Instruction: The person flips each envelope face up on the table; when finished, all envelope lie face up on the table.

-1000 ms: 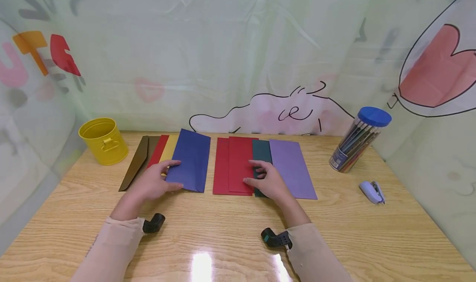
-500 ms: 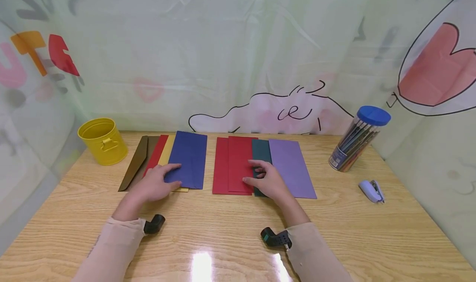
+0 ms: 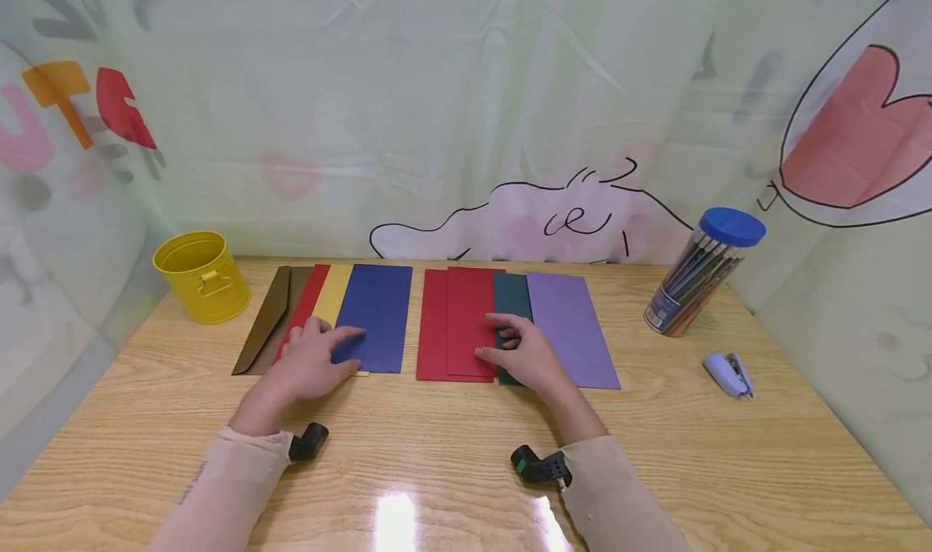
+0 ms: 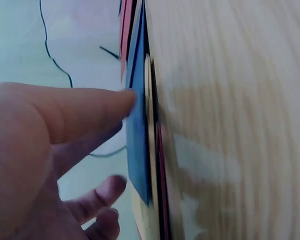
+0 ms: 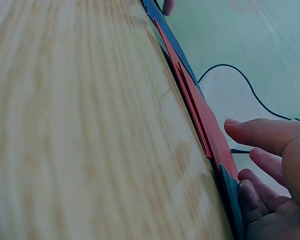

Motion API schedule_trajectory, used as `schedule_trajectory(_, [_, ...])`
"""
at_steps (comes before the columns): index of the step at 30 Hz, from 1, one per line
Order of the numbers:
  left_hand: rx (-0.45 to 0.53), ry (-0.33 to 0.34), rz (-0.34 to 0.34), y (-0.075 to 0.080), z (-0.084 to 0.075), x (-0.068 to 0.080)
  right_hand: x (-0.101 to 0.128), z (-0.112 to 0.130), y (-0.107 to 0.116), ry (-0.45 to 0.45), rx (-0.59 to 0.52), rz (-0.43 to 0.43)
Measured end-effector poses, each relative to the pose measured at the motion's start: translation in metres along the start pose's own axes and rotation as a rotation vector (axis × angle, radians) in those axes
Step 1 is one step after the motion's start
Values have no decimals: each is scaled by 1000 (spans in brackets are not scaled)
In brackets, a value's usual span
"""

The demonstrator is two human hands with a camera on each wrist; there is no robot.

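- Wood-grain table (image 3: 451,455) under you carries two fans of coloured envelopes, with a printed curtain behind.
- Your left hand (image 3: 309,362) lies flat, fingers relaxed, on the blue envelope (image 3: 374,313), which tops the left fan and hides most of the yellow envelope (image 3: 335,293) beneath.
- Your right hand (image 3: 524,354) rests with fingers loosely bent on the red envelope (image 3: 469,317) and the dark green envelope (image 3: 512,295), which is largely covered.
- Both wrist views are blurred; there the envelopes show only edge-on.

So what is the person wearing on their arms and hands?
Long pale peach sleeves reach the wrists. A small black camera is strapped under the left wrist, another with a green spot under the right. The left hand and right hand are bare.
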State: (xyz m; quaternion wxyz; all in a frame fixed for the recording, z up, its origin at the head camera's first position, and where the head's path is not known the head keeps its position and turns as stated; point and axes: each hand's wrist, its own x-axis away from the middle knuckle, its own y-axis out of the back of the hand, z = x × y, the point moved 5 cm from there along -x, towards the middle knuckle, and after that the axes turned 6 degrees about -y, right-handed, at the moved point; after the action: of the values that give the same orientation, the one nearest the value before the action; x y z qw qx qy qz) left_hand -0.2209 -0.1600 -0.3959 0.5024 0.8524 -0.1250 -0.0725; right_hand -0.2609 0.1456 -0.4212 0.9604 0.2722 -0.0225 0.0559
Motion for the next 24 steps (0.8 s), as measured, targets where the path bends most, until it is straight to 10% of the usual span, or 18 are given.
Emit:
schedule_trajectory(11, [295, -112, 38, -29, -41, -11, 0, -1, -1, -8, -9, 6])
schedule_trajectory(24, [328, -49, 109, -46, -60, -8, 2, 2, -1, 16, 11, 17])
